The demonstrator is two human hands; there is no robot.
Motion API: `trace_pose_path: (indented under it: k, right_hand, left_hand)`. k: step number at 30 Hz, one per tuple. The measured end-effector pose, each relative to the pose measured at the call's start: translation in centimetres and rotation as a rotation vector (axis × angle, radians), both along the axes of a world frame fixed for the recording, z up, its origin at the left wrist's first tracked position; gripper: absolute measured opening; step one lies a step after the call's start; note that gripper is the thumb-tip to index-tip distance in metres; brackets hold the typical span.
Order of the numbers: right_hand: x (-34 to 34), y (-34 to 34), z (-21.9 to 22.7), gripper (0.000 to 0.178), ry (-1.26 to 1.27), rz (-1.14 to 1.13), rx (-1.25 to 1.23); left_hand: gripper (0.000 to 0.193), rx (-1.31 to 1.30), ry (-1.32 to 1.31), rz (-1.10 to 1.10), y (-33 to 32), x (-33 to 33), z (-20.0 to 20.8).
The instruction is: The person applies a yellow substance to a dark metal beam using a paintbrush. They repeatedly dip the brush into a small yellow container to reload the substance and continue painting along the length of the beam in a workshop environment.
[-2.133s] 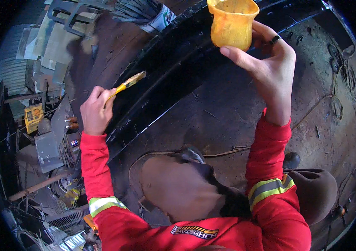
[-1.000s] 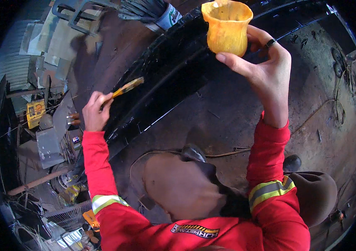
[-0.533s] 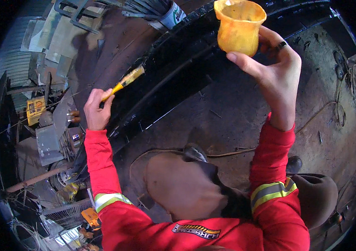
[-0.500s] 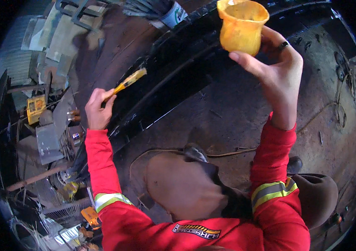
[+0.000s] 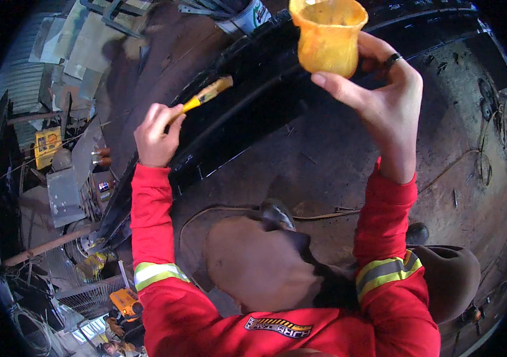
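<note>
Pinched in my left hand (image 5: 158, 134) is a paintbrush (image 5: 208, 93) with a yellow handle, its bristles pointing up and to the right. The brush is over a long, black, curved metal beam (image 5: 247, 110); whether the bristles touch it I cannot tell. My right hand (image 5: 384, 95) grips a yellow, stained plastic cup (image 5: 328, 44) from its right side, thumb at the front. The cup stands upright, higher in view than the brush, with its rim facing up. Its contents are hard to make out.
A white bucket (image 5: 244, 19) holding metal rods stands beyond the beam. Metal sheets and scrap (image 5: 66, 196) crowd the left side. A cable (image 5: 325, 215) crosses the floor near my feet, and more cable (image 5: 497, 128) lies coiled at the right.
My left hand has moved right and slightly up with the brush. The cup in my right hand has shifted a little to the left.
</note>
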State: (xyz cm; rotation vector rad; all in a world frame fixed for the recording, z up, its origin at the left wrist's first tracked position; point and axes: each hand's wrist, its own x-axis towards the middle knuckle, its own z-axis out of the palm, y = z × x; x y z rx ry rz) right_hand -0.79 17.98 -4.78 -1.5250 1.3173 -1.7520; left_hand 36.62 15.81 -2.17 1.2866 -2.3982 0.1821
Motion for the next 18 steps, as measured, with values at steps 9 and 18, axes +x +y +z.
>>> trace_pose_path:
  k: [9,18]
  right_hand:
    - [-1.0,0.1,-0.4,0.059,-0.027,-0.035,0.018]
    - [-2.9,0.4,0.0,0.064,0.032,-0.086,0.015]
  left_hand:
    - [0.019,0.013,-0.099,0.143,2.5,1.8,1.4]
    - [0.019,-0.126,-0.109,0.052,-2.0,-3.4,0.8]
